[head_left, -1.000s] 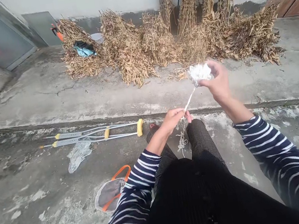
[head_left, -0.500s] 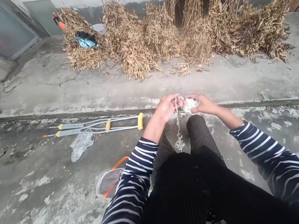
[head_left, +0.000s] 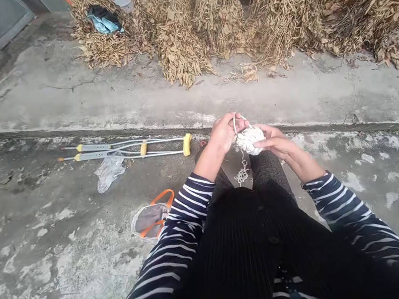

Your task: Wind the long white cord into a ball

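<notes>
Between my two hands is a bundle of white cord (head_left: 250, 141), wound into a rounded clump. My right hand (head_left: 277, 144) grips its right side, thumb in front and fingers behind. My left hand (head_left: 225, 132) is closed on a strand of the cord at the upper left of the bundle, and a small loop rises by its fingertips. A loose, kinked length of cord (head_left: 242, 174) hangs below the hands, in front of my legs.
A pair of crutches (head_left: 134, 149) with yellow pads lies left on the concrete, beside a clear plastic bag (head_left: 110, 172). Closer in is a grey bag with orange straps (head_left: 150, 219). A raised concrete ledge (head_left: 107, 101) runs ahead, with dried plant bundles (head_left: 179, 30) on it.
The view has tipped downward. The cord bundle has turned and shows more of itself between the hands. My left hand has moved the strand over to the bundle's top.
</notes>
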Motion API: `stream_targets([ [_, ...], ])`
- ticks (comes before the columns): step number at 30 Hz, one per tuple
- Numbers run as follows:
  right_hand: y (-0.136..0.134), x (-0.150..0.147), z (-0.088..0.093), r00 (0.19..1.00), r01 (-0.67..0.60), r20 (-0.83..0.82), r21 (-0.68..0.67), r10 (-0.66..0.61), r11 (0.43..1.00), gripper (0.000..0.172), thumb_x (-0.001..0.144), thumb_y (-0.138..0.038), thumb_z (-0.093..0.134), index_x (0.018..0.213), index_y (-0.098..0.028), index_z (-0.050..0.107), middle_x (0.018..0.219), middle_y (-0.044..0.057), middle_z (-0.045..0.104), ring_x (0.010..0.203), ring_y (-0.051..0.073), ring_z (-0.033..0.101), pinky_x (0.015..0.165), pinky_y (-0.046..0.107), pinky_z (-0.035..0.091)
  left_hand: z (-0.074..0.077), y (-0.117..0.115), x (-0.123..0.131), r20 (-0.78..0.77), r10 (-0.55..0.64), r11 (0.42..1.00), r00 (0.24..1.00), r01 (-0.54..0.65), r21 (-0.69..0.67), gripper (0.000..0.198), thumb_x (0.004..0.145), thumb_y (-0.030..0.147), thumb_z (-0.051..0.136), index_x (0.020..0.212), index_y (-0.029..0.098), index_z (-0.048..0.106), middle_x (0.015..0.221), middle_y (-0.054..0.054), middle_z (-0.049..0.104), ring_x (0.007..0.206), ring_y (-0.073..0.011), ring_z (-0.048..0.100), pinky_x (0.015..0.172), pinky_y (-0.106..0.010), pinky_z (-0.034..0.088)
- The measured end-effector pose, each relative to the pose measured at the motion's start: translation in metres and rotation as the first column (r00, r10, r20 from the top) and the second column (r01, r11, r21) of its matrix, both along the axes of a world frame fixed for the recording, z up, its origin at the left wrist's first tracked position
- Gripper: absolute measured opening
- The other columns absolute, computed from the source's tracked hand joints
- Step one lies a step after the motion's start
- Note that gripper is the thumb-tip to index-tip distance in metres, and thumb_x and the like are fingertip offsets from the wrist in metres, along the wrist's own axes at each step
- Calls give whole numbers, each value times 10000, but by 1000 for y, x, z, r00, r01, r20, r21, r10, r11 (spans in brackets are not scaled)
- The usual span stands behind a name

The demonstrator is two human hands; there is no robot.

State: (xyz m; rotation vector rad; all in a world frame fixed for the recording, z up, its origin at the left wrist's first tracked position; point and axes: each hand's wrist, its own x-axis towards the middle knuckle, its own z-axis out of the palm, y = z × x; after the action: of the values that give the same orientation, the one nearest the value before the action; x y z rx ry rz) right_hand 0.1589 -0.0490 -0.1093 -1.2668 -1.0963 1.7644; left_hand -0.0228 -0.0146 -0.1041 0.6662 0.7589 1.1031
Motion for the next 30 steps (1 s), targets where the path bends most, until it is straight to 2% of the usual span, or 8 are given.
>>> stream_targets([
  [4, 4, 16, 18, 986, -116, 124, 44, 110, 992, 650, 419, -171, 917, 1043, -230, 742, 1008, 15, 723, 983, 209, 630, 949, 367, 497, -2, 15, -38, -209, -182, 964, 961, 216, 156, 340, 906, 385, 671, 658, 160, 616, 514, 1, 564, 701, -176, 680, 850, -346, 512],
  [7, 5, 28, 31, 976, -205, 75, -15, 205, 979, 623, 453, -162, 885, 1060, -234, 763, 1024, 13, 730, 941, 194, 641, 863, 324, 501, -10, 32, -67, -456, -279, 917, 845, 375, 133, 323, 819, 339, 776, 594, 145, 650, 537, -26, 609, 700, -179, 678, 837, -350, 507],
  [11, 10, 40, 40, 981, -183, 47, -73, 186, 980, 592, 438, -155, 868, 1013, -214, 741, 922, 3, 713, 829, 172, 640, 739, 287, 497, -23, 41, -65, -696, -83, 952, 713, 264, 157, 136, 687, 153, 835, 624, 139, 716, 590, -21, 633, 675, -156, 625, 791, -326, 496],
  [14, 17, 44, 40, 975, -91, 200, -37, 97, 995, 572, 443, -168, 869, 990, -210, 710, 865, -3, 683, 782, 167, 623, 680, 278, 493, -26, 28, -32, -636, -14, 945, 772, 218, 243, 170, 733, 155, 788, 903, 158, 787, 859, -63, 730, 789, -166, 640, 767, -315, 518],
  [17, 22, 46, 39, 945, -36, 326, 5, 33, 999, 558, 447, -183, 858, 978, -227, 690, 858, -1, 675, 748, 171, 601, 599, 268, 467, -25, 9, 2, -410, -160, 919, 898, 287, 270, 350, 779, 225, 767, 1125, 180, 744, 1095, -99, 729, 918, -184, 663, 757, -311, 554],
  [22, 26, 53, 39, 905, -87, 424, 91, 40, 992, 583, 463, -231, 836, 1024, -217, 675, 858, 11, 662, 733, 180, 571, 593, 281, 438, -24, -2, 12, -408, -325, 907, 853, 403, 122, 219, 787, 279, 764, 939, 126, 735, 746, -57, 710, 638, -145, 630, 676, -316, 527],
  [26, 27, 58, 39, 669, -225, 744, 202, 1, 953, 596, 499, -228, 825, 1082, -204, 704, 796, -3, 631, 718, 188, 554, 647, 299, 414, -6, 0, -10, -691, -243, 843, 681, 501, 198, 133, 739, 185, 762, 630, 170, 688, 538, 1, 589, 555, -135, 544, 695, -300, 454],
  [30, 27, 51, 41, 359, -390, 933, 153, -4, 908, 611, 596, -254, 842, 1194, -237, 718, 858, 36, 670, 775, 249, 608, 689, 346, 445, 17, 10, -28, -733, -35, 866, 680, 387, 318, 308, 683, 23, 712, 470, 199, 576, 435, 18, 393, 647, -182, 572, 756, -299, 408],
])
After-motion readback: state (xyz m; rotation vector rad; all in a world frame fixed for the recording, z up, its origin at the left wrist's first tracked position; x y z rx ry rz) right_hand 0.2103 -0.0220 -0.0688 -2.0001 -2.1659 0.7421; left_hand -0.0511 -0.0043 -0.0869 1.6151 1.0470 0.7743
